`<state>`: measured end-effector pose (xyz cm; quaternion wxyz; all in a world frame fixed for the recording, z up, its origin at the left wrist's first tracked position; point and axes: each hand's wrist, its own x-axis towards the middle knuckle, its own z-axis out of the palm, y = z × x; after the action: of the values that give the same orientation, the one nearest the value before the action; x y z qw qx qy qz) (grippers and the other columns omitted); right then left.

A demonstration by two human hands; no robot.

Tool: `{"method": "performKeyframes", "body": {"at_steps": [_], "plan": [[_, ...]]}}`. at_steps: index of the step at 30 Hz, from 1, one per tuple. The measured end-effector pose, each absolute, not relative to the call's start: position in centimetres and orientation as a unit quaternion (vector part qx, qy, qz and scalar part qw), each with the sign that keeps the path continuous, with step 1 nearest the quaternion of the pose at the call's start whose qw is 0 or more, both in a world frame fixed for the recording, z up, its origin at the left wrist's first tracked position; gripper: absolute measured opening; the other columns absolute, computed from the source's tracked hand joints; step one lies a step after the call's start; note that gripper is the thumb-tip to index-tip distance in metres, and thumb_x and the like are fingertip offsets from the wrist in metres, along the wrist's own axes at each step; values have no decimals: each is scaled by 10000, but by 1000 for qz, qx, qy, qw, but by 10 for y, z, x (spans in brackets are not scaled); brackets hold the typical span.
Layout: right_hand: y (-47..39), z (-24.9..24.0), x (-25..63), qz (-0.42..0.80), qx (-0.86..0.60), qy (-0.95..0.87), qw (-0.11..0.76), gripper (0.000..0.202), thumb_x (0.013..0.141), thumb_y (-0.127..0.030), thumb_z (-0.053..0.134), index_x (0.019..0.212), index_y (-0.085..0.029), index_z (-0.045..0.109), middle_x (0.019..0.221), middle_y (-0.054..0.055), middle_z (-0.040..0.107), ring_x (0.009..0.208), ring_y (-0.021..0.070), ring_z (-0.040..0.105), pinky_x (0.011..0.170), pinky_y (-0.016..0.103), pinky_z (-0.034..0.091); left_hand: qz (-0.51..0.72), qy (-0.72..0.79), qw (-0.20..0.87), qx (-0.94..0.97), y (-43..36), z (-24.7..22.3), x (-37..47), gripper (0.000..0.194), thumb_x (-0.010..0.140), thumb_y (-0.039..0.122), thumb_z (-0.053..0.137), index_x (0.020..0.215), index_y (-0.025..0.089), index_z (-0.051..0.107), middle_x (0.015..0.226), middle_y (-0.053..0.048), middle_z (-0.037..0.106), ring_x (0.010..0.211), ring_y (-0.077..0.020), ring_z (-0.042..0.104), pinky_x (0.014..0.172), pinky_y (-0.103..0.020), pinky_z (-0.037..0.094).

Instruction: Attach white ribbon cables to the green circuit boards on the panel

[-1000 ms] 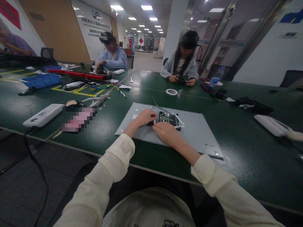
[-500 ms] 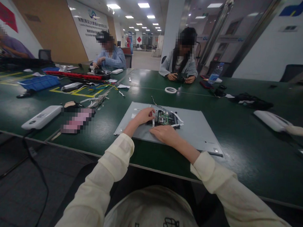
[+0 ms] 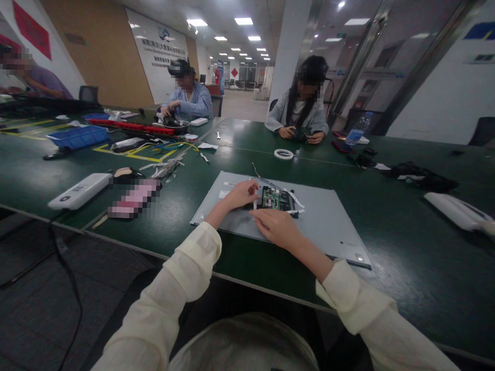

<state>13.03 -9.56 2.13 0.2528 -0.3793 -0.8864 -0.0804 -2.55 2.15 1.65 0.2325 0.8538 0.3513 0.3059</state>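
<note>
A flat grey panel point(image 3: 323, 226) lies on the table in front of me, carrying a green circuit board point(image 3: 271, 197) in a black mount. My left hand point(image 3: 242, 194) is at the board's left side, its thumb and fingers pinched around the upper part of a narrow white strip point(image 3: 255, 204). Close to the strip's lower end is my right hand point(image 3: 276, 225), fingertips together against it. The exact grip of the right fingers is partly hidden. More white strips point(image 3: 294, 198) stick out from the board's right side, and a thin cable point(image 3: 255, 169) reaches past the panel's far edge.
On the left are a white power bank point(image 3: 80, 191), a pink phone-like object point(image 3: 134, 199) and a blue tray point(image 3: 77, 137). A tape roll point(image 3: 283, 154) lies beyond the panel. Right of it are a bottle point(image 3: 355, 136) and a white device point(image 3: 457, 210). Co-workers sit across the table.
The view has turned slightly, so the scene sits a little further right and lower. Both hands stay around the white strip beside the board, with small finger shifts.
</note>
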Motion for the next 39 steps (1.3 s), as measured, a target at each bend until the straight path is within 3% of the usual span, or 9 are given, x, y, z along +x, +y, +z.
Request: {"method": "performKeyframes", "body": {"at_steps": [5, 13, 17, 20, 26, 32, 39], "plan": [[-98, 24, 129, -78, -382, -903, 183, 251, 865, -190, 449, 1038, -185, 631, 867, 63, 682, 754, 157, 627, 623, 233, 411, 266, 313, 300, 861, 22, 18, -25, 148, 676, 164, 613, 820, 151, 584, 726, 5, 582, 695, -133, 538, 673, -242, 436], [-100, 22, 130, -88, -370, -900, 211, 231, 855, -197, 456, 985, -188, 647, 779, 44, 679, 671, 149, 615, 582, 235, 390, 269, 335, 275, 861, 29, 13, -27, 139, 694, 126, 560, 828, 146, 592, 708, 6, 587, 693, -127, 545, 676, -234, 434], [-103, 22, 129, -70, -309, -915, 248, 239, 865, -186, 436, 996, -170, 635, 844, 55, 678, 745, 150, 615, 658, 250, 438, 271, 360, 219, 865, 27, 15, -30, 159, 703, 116, 537, 841, 149, 606, 703, -1, 589, 667, -129, 532, 662, -237, 424], [-106, 27, 125, -45, -252, -932, 257, 255, 865, -207, 433, 1040, -160, 613, 1013, 85, 647, 906, 161, 588, 791, 286, 453, 310, 389, 173, 850, 28, 15, -31, 151, 725, 115, 512, 837, 153, 605, 736, -15, 600, 689, -135, 537, 684, -246, 424], [-107, 37, 121, -33, -243, -953, 177, 399, 840, -329, 486, 1206, -178, 535, 1309, 108, 461, 1251, 236, 333, 1042, 476, 240, 422, 474, 94, 767, 37, 12, -31, 172, 771, 90, 451, 859, 168, 576, 769, -19, 601, 716, -132, 543, 706, -245, 421], [-106, 37, 123, -24, -298, -946, 129, 489, 833, -402, 492, 1292, -238, 464, 1379, 77, 388, 1314, 264, 210, 1058, 560, 52, 426, 496, 27, 756, 35, 12, -33, 204, 767, 71, 436, 891, 180, 556, 790, -19, 586, 742, -140, 543, 715, -250, 413], [-103, 31, 123, -3, -388, -913, 125, 488, 834, -450, 472, 1290, -277, 469, 1424, 63, 318, 1337, 292, 139, 1041, 593, 26, 389, 506, -3, 770, 32, 12, -33, 194, 790, 96, 428, 906, 180, 557, 823, -28, 585, 768, -149, 548, 725, -259, 409]]}}
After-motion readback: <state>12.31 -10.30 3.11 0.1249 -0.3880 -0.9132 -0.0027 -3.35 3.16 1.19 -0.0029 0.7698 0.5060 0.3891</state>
